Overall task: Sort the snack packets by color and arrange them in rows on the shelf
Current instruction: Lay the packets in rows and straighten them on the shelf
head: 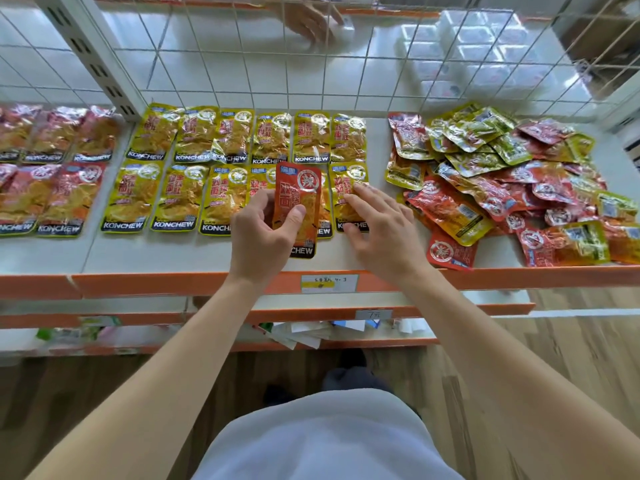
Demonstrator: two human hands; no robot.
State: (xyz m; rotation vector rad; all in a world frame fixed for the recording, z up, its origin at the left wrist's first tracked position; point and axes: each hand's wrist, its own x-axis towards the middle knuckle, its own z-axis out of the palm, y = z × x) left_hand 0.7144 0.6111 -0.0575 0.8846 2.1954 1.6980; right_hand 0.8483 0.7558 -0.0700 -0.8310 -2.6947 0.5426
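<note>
My left hand [261, 237] grips a red snack packet [298, 199] above the front row of yellow packets. My right hand [379, 226] lies with straight fingers on the rightmost yellow packet [347, 183] of that front row. Two rows of yellow packets [194, 168] fill the middle of the white shelf [156, 252]. Red packets in rows [52, 168] lie at the left. A mixed heap of red and yellow packets [502, 181] sits at the right.
A white wire grid [242, 64] stands behind the shelf, and another person's hand [311, 20] shows beyond it. The orange shelf edge [173, 284] carries a price label [329, 283]. Lower shelves with goods sit beneath.
</note>
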